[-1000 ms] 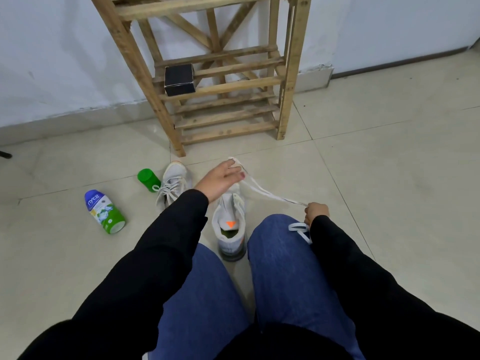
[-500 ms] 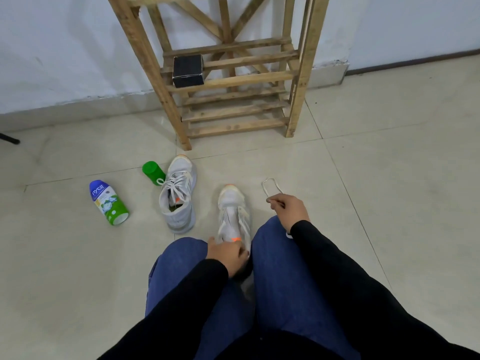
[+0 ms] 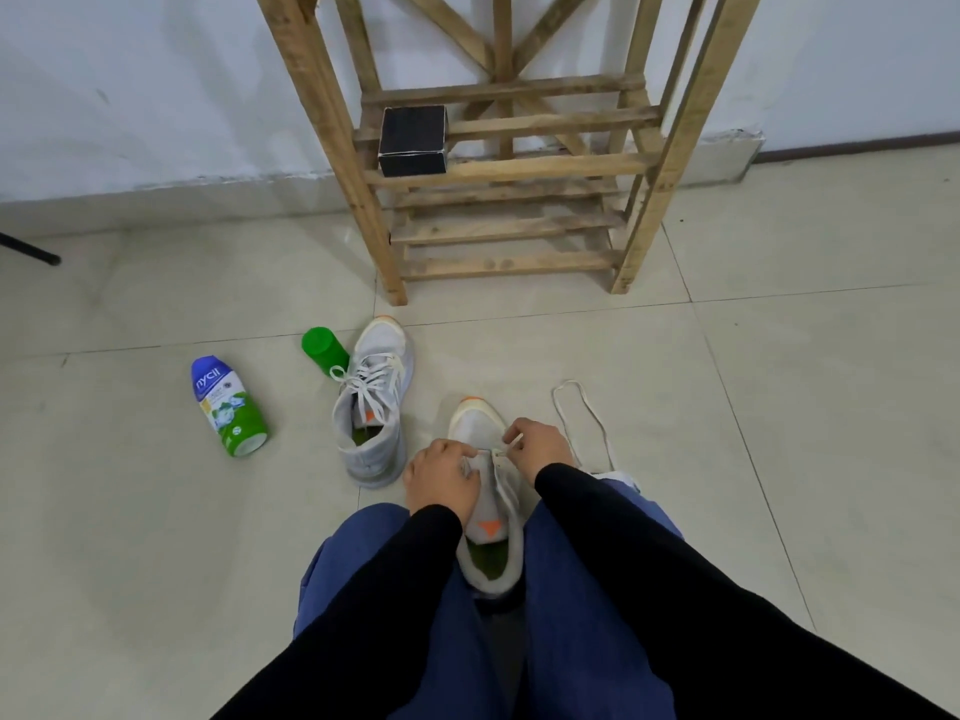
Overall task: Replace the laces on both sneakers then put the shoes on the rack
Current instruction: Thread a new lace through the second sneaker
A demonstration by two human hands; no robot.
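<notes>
A grey sneaker [image 3: 480, 426] with an orange toe tip stands on the floor between my knees, toe pointing away from me. My left hand [image 3: 441, 478] grips its left eyelet flap. My right hand [image 3: 537, 449] pinches the end of a white lace [image 3: 582, 413] at the front eyelets; the rest of the lace loops on the tiles to the right. A second grey sneaker [image 3: 374, 402], laced in white, stands to the left. The wooden rack [image 3: 498, 168] stands against the wall ahead.
A black box [image 3: 413, 140] sits on a rack shelf. A green cap [image 3: 323, 350] lies beside the laced sneaker's toe, and a blue-and-green bottle [image 3: 226, 405] lies further left. A black leg tip [image 3: 31, 252] shows at the left edge. Bare tiles stretch to the right.
My left hand moved from the sneaker's heel up to the eyelets. My right hand carried the lace end from the floor on the right to the shoe's front. The camera moved closer.
</notes>
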